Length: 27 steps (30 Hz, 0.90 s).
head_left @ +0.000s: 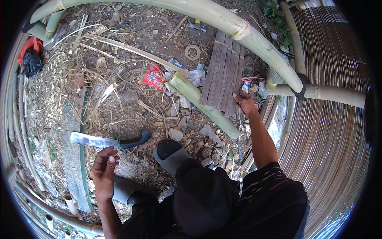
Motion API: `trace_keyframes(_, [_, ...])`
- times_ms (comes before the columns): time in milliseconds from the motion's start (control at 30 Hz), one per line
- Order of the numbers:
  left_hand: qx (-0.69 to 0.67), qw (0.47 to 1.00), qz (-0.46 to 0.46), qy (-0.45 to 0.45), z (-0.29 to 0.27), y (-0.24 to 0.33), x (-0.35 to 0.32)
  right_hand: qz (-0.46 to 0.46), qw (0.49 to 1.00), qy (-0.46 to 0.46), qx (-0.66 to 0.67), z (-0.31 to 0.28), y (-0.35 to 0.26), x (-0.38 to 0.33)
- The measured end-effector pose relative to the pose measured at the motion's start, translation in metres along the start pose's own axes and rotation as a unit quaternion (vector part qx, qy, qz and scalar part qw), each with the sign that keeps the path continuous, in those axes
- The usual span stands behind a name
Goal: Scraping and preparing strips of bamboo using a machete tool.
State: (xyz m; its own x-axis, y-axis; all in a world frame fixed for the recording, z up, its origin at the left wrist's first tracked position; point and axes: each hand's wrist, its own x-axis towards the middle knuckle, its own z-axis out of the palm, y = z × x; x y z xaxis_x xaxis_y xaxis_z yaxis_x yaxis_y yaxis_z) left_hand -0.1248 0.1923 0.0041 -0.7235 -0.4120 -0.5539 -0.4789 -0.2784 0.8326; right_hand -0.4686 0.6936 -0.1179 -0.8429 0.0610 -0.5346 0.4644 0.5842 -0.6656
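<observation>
My right hand (245,104) grips the lower right edge of a brown panel of slats (224,69), thumb and fingers closed at its border. The panel is tilted and overlaps a green bamboo pole (199,99). My left hand (104,169) is raised at the lower left, its fingers loosely curled and parted, with nothing visible in them. Just past its fingertips is a machete (95,140) with a broad blade and a black curved handle. In this view the fingertips come up to the blade near the handle; whether they touch it I cannot tell.
A thick bamboo rail (191,8) arches across the far side and right. A woven bamboo screen (326,119) stands at the right. A long plank (75,167) lies left. Red packaging (154,76), a tape roll (192,52), a hammer (197,26) and bamboo shavings litter the ground.
</observation>
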Motion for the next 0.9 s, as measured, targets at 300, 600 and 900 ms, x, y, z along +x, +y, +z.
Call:
trace_keyframes(300, [-0.012, 1.000, -0.002, 0.005, 0.000, -0.002, -0.001, -0.052, 0.996, -0.012, 0.070, -0.018, 0.021, 0.032])
trace_keyframes(600, [-0.011, 1.000, -0.011, 0.012, -0.003, -0.006, 0.000, 0.018, 0.968, -0.076, 0.239, 0.013, -0.016, -0.020])
trace_keyframes(900, [-0.012, 1.000, -0.016, 0.016, -0.008, -0.009, -0.001, -0.026, 0.975, -0.066, 0.210, 0.005, 0.001, -0.009])
